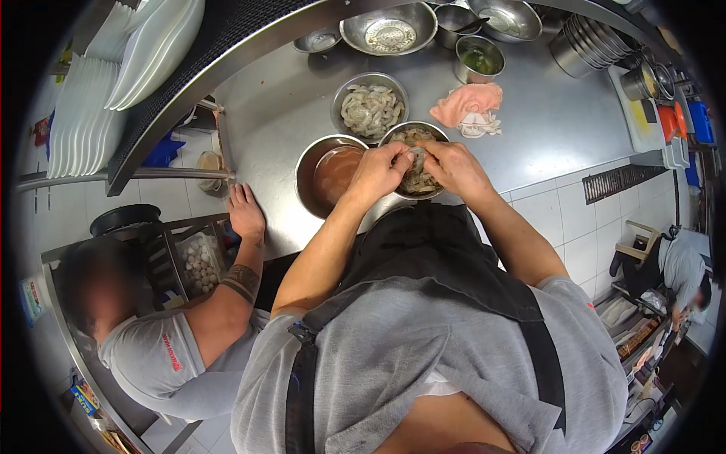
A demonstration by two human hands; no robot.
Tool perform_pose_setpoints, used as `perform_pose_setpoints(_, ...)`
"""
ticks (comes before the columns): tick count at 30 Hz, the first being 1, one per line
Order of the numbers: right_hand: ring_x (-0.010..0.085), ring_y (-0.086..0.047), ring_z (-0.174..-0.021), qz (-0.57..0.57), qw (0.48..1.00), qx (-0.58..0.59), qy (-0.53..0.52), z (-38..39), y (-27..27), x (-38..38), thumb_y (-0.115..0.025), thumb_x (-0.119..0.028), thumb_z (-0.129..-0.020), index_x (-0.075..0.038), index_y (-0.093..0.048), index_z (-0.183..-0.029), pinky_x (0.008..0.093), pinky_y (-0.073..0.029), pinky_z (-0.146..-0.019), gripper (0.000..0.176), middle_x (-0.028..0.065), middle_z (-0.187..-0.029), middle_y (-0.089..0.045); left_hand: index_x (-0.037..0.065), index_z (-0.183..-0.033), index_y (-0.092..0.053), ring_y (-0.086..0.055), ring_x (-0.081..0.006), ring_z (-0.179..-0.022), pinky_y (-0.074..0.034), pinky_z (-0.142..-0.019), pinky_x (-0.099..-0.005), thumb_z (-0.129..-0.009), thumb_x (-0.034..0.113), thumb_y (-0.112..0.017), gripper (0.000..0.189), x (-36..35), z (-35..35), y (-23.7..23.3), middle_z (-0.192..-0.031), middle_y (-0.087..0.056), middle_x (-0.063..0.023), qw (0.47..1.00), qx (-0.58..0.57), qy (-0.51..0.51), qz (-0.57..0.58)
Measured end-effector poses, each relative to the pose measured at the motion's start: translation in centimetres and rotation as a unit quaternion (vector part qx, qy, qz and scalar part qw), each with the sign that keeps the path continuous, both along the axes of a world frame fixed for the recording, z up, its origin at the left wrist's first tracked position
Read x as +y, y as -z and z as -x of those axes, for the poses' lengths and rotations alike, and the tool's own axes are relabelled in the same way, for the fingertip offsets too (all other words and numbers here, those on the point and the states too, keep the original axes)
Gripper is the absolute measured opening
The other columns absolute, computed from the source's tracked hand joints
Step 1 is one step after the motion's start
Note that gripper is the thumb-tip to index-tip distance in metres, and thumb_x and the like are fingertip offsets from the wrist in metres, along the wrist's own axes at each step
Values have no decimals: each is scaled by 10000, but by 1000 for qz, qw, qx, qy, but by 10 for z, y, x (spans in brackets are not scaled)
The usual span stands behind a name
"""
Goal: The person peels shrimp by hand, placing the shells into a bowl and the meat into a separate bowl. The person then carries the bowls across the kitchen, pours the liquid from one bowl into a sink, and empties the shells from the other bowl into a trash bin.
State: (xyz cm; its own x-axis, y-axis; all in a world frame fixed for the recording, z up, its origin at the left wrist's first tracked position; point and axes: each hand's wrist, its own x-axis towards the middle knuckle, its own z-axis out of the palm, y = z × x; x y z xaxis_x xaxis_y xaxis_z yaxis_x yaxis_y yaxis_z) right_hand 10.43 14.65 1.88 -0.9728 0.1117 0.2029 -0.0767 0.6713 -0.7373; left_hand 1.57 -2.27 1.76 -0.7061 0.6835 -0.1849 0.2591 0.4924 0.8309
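Both my hands meet over a metal bowl [389,136] that has unpeeled shrimp and shells in it. Between my fingers is a greyish shrimp [416,160]. My left hand [382,168] pinches it from one side, and my right hand [455,168] grips it from the other. Left of this bowl stands a metal pot [304,178] with reddish-brown liquid [333,175]. Just behind, another metal bowl [336,110] holds a heap of pale peeled shrimp [372,110].
A pink and white cloth [469,107] lies right of the bowls on the steel counter [537,121]. A pot with green contents [479,62] and several metal bowls [388,30] stand at the back. At left, a co-worker's hand [246,213] rests on the counter edge. Plates [83,113] are stacked on the shelf.
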Motion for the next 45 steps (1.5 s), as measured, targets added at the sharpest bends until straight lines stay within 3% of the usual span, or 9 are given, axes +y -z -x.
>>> perform_pose_setpoints(12, 202, -681, -624, 250, 963, -99, 8, 0, 3, 6, -565, -103, -882, 52, -646, -1112, 339, -530, -632, 289, 170, -769, -690, 36, -1018, -646, -630, -242, -725, -491, -706, -367, -923, 216, -623, 205, -3, 4, 1, -808, -676, -137, 998, -33, -5, -59)
perform_pose_setpoints(22, 207, -680, -616, 197, 970, -136, 41, 1, 20, 15, -576, -121, -877, 47, -666, -1057, 347, -525, -619, 262, 177, -735, -677, 50, -1058, -659, -636, -235, -744, -496, -725, -356, -927, 231, -622, 226, -8, 6, 11, -831, -685, -138, 997, -24, -28, -67)
perform_pose_setpoints(28, 344, -668, -670, 55, 992, -90, 64, 0, 28, 21, -618, -110, -835, -7, -685, -1024, 414, -526, -654, 225, 179, -713, -669, 45, -1056, -661, -652, -248, -769, -498, -736, -367, -927, 242, -621, 239, -12, 8, 14, -831, -691, -141, 995, -17, -46, -85)
perform_pose_setpoints(30, 382, -660, -770, 46, 993, -98, 49, -2, 22, 21, -641, -119, -826, -31, -691, -1035, 438, -522, -706, 233, 180, -850, -693, 37, -1038, -660, -630, -106, -874, -490, -803, -269, -978, 202, -581, 192, -16, 11, 13, -911, -705, -25, 998, -34, -36, -33)
perform_pose_setpoints(34, 370, -660, -833, 40, 999, -13, 5, -2, -6, 9, -662, -137, -823, -31, -691, -1045, 419, -520, -724, 247, 178, -1001, -683, 23, -1050, -652, -637, -120, -881, -495, -805, -281, -977, 196, -575, 203, -14, 13, 8, -917, -704, -44, 999, -46, 5, -9)
perform_pose_setpoints(37, 330, -659, -821, 130, 989, -77, 1, -1, -12, 5, -692, -153, -813, -19, -687, -1054, 386, -521, -716, 277, 156, -1065, -661, 21, -1029, -651, -642, -146, -852, -497, -788, -300, -967, 199, -581, 202, -13, 13, 12, -895, -703, -67, 996, -75, 24, -46)
perform_pose_setpoints(40, 250, -647, -739, 47, 996, 60, -39, 4, 12, 13, -708, -173, -820, 3, -680, -1044, 346, -516, -682, 286, 131, -963, -667, 19, -1008, -650, -646, -172, -824, -498, -770, -320, -956, 202, -586, 201, -12, 14, 16, -873, -702, -89, 993, -90, 25, -72)
perform_pose_setpoints(42, 168, -621, -667, 231, 969, -84, 12, 2, 14, 13, -714, -195, -833, 24, -672, -1021, 318, -498, -626, 291, 110, -897, -668, 17, -995, -650, -650, -189, -805, -499, -758, -334, -949, 204, -589, 202, -11, 15, 15, -859, -701, -104, 993, -86, 20, -76)
perform_pose_setpoints(45, 131, -607, -612, 256, 960, -115, 15, -1, 12, 16, -712, -218, -848, 21, -672, -1001, 304, -472, -571, 287, 92, -796, -662, 16, -942, -647, -638, -189, -739, -495, -706, -349, -943, 211, -599, 201, -11, 15, 9, -792, -688, -101, 996, -63, 25, -61)
